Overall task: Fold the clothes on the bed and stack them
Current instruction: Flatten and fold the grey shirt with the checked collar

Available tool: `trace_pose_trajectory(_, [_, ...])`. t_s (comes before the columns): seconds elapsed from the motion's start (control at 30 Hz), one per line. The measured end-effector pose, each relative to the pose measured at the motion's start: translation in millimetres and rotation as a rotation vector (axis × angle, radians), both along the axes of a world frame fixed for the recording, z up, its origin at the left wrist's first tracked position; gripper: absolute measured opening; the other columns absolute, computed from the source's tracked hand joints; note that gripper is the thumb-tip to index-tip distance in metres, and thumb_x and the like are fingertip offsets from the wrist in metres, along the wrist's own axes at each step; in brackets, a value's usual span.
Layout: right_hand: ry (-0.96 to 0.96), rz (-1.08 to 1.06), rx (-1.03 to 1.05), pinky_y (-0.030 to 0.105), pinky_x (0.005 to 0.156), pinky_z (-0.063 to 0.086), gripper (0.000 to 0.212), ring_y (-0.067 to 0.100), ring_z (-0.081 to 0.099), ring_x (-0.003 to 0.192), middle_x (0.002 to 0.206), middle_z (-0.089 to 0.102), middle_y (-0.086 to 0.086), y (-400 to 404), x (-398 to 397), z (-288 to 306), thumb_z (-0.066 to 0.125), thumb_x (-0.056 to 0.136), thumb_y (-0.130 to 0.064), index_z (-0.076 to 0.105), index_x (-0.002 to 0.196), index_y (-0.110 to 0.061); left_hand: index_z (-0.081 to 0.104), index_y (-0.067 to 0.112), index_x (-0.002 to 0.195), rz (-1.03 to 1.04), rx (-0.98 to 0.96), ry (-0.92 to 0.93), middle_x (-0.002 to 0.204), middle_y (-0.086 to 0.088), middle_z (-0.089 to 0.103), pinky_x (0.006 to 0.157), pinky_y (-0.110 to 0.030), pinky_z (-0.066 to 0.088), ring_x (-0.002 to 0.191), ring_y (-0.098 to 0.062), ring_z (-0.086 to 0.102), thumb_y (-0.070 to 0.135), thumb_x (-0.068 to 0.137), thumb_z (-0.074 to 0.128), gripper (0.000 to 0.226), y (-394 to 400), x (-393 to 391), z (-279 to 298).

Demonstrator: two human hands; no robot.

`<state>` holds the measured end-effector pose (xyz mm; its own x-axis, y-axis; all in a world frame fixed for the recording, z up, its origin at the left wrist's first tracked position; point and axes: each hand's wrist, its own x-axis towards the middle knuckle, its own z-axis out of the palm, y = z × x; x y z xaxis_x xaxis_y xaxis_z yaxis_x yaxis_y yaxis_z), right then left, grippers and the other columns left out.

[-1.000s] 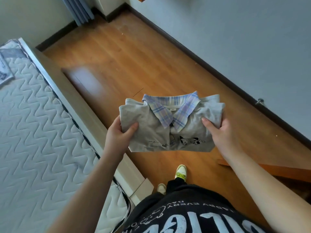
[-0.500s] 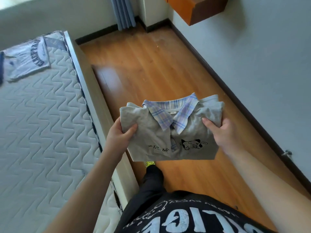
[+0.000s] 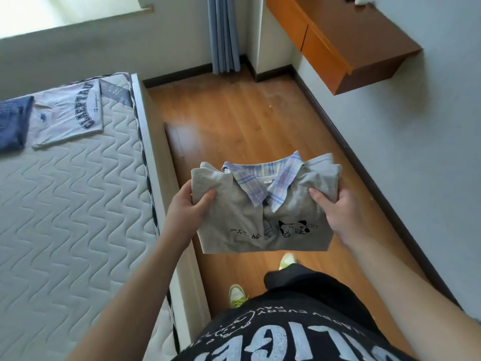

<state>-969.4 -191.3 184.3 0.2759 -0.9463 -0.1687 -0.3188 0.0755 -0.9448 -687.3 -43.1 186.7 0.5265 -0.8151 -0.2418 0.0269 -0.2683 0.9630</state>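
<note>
A folded grey shirt with a blue plaid collar and a small black cartoon print hangs in the air over the wooden floor, beside the bed. My left hand grips its left edge, thumb on top. My right hand grips its right edge the same way. On the far end of the mattress lies a folded white T-shirt with dark lettering. A folded dark blue garment lies next to it on the left.
The pale bed frame runs along the mattress's right side. An orange wall-mounted desk juts out at the upper right. A blue curtain hangs in the far corner. My feet stand on the wooden floor.
The view has swung up and along the bed, bringing the folded white T-shirt, the blue garment and the desk into sight. Both hands keep the same grip on the grey shirt.
</note>
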Motion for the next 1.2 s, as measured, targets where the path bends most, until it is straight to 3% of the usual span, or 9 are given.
trace_pose_trajectory(0.1, [0.021, 0.009, 0.0, 0.013, 0.06, 0.049, 0.023, 0.005, 0.07, 0.08, 0.087, 0.074, -0.014, -55.0, 17.8, -5.5, 0.073, 0.084, -0.039, 0.066, 0.1, -0.023, 0.068, 0.038, 0.101, 0.035, 0.01, -0.001, 0.097, 0.006, 0.074, 0.073, -0.029, 0.056, 0.091, -0.012, 0.071, 0.046, 0.08, 0.066, 0.022, -53.3, 16.1, -4.6])
trace_pose_trajectory(0.3, [0.017, 0.067, 0.015, 0.028, 0.07, 0.053, 0.023, 0.004, 0.07, 0.081, 0.088, 0.074, -0.013, -177.9, 60.6, -11.6, 0.072, 0.086, -0.038, 0.065, 0.103, -0.024, 0.068, 0.039, 0.1, 0.104, 0.016, -0.003, 0.098, 0.005, 0.074, 0.077, -0.033, 0.058, 0.091, -0.012, 0.071, 0.045, 0.08, 0.068, 0.02, -161.4, 47.2, -4.8])
trace_pose_trajectory(0.5, [0.042, 0.206, 0.047, 0.016, 0.061, 0.051, 0.022, 0.003, 0.07, 0.078, 0.083, 0.074, -0.015, -281.7, 126.2, 3.2, 0.073, 0.085, -0.038, 0.069, 0.098, -0.021, 0.068, 0.04, 0.101, 0.223, 0.007, -0.01, 0.099, 0.006, 0.074, 0.079, -0.036, 0.058, 0.094, -0.013, 0.071, 0.042, 0.084, 0.068, 0.017, -237.2, 85.6, 8.9])
trace_pose_trajectory(0.63, [0.07, 0.272, 0.048, 0.028, 0.07, 0.054, 0.023, 0.009, 0.071, 0.08, 0.084, 0.075, -0.008, -336.2, 188.4, 3.3, 0.074, 0.085, -0.036, 0.069, 0.099, -0.018, 0.069, 0.037, 0.1, 0.306, -0.006, -0.015, 0.093, 0.005, 0.074, 0.072, -0.025, 0.056, 0.089, -0.012, 0.071, 0.042, 0.084, 0.067, 0.017, -270.2, 128.1, 11.3])
trace_pose_trajectory(0.77, [0.093, 0.354, 0.058, 0.018, 0.059, 0.05, 0.026, 0.003, 0.07, 0.071, 0.08, 0.075, -0.011, -370.9, 258.7, 0.2, 0.073, 0.084, -0.04, 0.071, 0.096, -0.017, 0.069, 0.039, 0.102, 0.37, -0.032, 0.014, 0.094, 0.003, 0.074, 0.068, -0.02, 0.054, 0.087, -0.01, 0.071, 0.04, 0.084, 0.068, 0.018, -288.9, 184.1, 4.9])
trace_pose_trajectory(0.83, [0.066, 0.4, 0.062, 0.013, 0.06, 0.049, 0.021, 0.0, 0.07, 0.075, 0.083, 0.074, -0.016, -380.9, 299.1, 0.7, 0.072, 0.087, -0.031, 0.068, 0.104, -0.02, 0.069, 0.036, 0.105, 0.382, -0.041, 0.03, 0.098, 0.001, 0.075, 0.07, -0.021, 0.055, 0.091, -0.013, 0.071, 0.035, 0.085, 0.067, 0.02, -293.4, 215.9, -0.5])
trace_pose_trajectory(0.97, [0.054, 0.475, 0.016, 0.031, 0.081, 0.053, 0.026, 0.008, 0.069, 0.092, 0.098, 0.073, -0.012, -400.6, 381.3, 8.7, 0.073, 0.087, -0.025, 0.062, 0.109, -0.034, 0.07, 0.034, 0.105, 0.433, -0.058, 0.06, 0.1, -0.005, 0.074, 0.077, -0.03, 0.058, 0.095, -0.02, 0.071, 0.03, 0.085, 0.066, 0.021, -301.0, 282.0, -3.8])
trace_pose_trajectory(1.1, [0.036, 0.484, -0.024, 0.02, 0.071, 0.052, 0.027, -0.002, 0.067, 0.087, 0.095, 0.071, -0.024, -417.8, 451.1, 17.4, 0.073, 0.086, -0.031, 0.061, 0.099, -0.05, 0.07, 0.033, 0.106, 0.458, -0.094, 0.093, 0.103, -0.005, 0.074, 0.081, -0.031, 0.058, 0.098, -0.019, 0.07, 0.026, 0.084, 0.067, 0.024, -319.1, 344.2, 5.1])
trace_pose_trajectory(1.2, [0.033, 0.498, -0.013, 0.026, 0.074, 0.052, 0.025, -0.003, 0.067, 0.088, 0.098, 0.07, -0.023, -433.7, 496.6, 19.5, 0.072, 0.085, -0.038, 0.06, 0.102, -0.052, 0.068, 0.022, 0.11, 0.483, -0.09, 0.098, 0.103, -0.007, 0.075, 0.084, -0.035, 0.058, 0.099, -0.022, 0.07, 0.023, 0.081, 0.068, 0.029, -338.7, 385.9, 12.7])
